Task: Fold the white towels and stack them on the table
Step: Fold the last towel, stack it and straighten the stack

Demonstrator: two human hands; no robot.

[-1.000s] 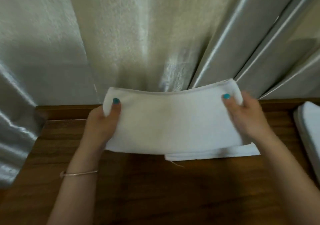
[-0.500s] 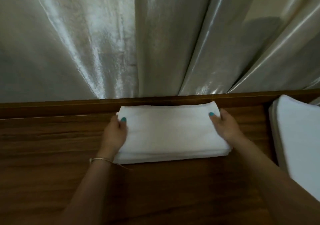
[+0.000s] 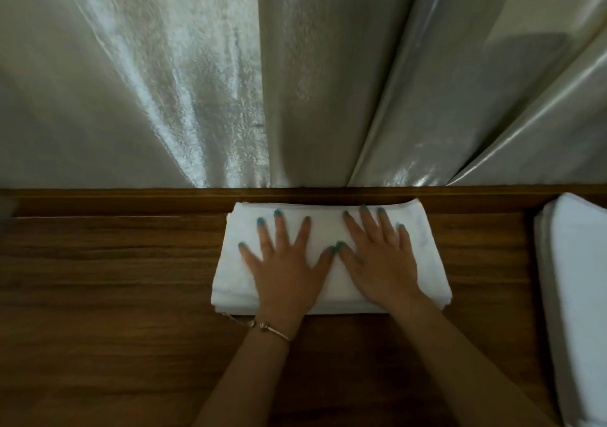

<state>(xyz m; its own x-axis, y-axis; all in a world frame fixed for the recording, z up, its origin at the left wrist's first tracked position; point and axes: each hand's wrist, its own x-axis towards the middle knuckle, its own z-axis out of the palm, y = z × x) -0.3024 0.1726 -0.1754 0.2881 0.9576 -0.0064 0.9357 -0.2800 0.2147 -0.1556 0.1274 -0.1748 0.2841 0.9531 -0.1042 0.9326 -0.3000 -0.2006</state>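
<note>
A folded white towel (image 3: 427,262) lies flat on the wooden table (image 3: 115,295), its far edge against the raised back rim. Several layers show along its near edge. My left hand (image 3: 285,269) rests palm down on the towel's left half with fingers spread. My right hand (image 3: 377,262) lies palm down on the right half, fingers spread too. The two thumbs almost touch in the middle. Neither hand grips anything.
A stack of white towels (image 3: 578,295) sits at the table's right edge, partly cut off by the frame. A shiny silver-grey curtain (image 3: 295,81) hangs just behind the table's back rim (image 3: 98,198). Bare wood shows left of the folded towel.
The towel was held up by both hands, then laid on the table. Both hands let go of its ends and now press flat on its top.
</note>
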